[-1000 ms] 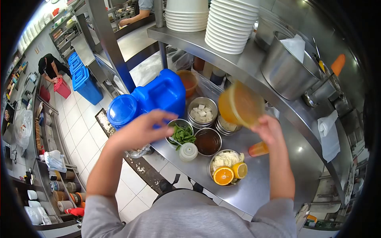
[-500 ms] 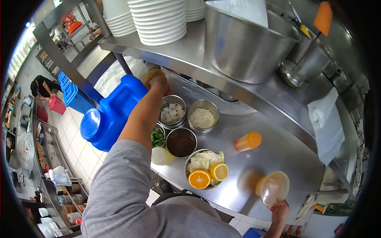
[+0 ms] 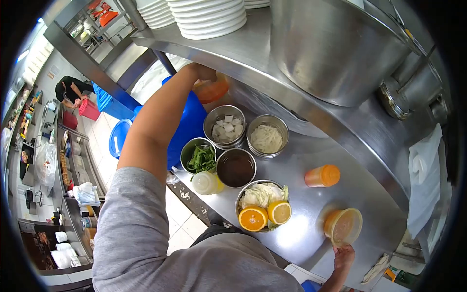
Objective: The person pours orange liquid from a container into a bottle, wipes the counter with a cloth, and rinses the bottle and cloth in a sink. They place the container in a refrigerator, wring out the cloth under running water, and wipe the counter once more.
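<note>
My left hand (image 3: 206,73) reaches far back under the shelf, closed at the upper side of an orange-tinted plastic container (image 3: 211,91); its fingertips are partly hidden. My right hand (image 3: 344,255) grips the near edge of a translucent round plastic tub (image 3: 343,228), tilted with its opening towards me, at the counter's right. Between them stand steel bowls of white cubes (image 3: 227,129), white shreds (image 3: 266,139), green leaves (image 3: 201,159) and dark liquid (image 3: 236,168). Another holds pale cabbage (image 3: 262,194) with an orange half (image 3: 253,218) and a lemon half (image 3: 279,212).
An orange-capped bottle (image 3: 322,176) and a pale squeeze bottle (image 3: 206,183) stand on the steel counter (image 3: 301,209). A blue jug (image 3: 187,129) is beside my left arm. Overhead, a steel shelf (image 3: 253,63) carries stacked white dishes (image 3: 209,19) and a large pot (image 3: 335,53). Another person (image 3: 73,92) works far left.
My view has shifted, moving the bowls right and up. My left hand is now higher against the container, which shows more of its orange side. My right hand still holds the tub.
</note>
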`<state>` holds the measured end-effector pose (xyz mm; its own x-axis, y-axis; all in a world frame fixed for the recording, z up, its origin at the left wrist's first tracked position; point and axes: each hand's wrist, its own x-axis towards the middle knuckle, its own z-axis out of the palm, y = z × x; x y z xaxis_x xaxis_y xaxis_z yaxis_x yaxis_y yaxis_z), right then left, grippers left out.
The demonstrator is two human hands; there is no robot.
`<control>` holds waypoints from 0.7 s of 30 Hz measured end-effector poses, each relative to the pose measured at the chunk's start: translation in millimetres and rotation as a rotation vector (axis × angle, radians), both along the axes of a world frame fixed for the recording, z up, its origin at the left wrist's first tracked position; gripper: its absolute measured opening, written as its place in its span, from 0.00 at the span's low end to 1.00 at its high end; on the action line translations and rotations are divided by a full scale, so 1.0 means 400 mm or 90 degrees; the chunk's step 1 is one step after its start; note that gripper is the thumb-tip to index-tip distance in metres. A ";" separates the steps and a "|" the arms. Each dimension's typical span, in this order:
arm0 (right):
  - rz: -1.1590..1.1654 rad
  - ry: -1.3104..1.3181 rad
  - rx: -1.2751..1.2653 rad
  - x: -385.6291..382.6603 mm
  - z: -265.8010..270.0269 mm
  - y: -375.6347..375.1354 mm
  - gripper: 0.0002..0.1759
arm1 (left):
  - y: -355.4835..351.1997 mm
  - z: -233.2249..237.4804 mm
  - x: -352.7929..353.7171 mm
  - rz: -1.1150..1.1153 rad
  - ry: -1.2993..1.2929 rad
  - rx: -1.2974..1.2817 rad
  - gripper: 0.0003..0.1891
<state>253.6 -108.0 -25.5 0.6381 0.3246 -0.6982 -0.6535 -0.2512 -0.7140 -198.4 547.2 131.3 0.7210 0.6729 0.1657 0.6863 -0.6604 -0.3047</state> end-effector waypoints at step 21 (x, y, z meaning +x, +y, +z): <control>0.651 -0.909 -0.375 -0.157 0.079 0.217 0.39 | -0.522 0.226 0.143 -0.159 -0.378 -0.735 0.08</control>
<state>191.0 -21.2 6.1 0.5084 0.8608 -0.0244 0.8406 -0.5022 -0.2030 -141.3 338.5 221.7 0.8624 0.5003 -0.0777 0.3425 -0.4634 0.8173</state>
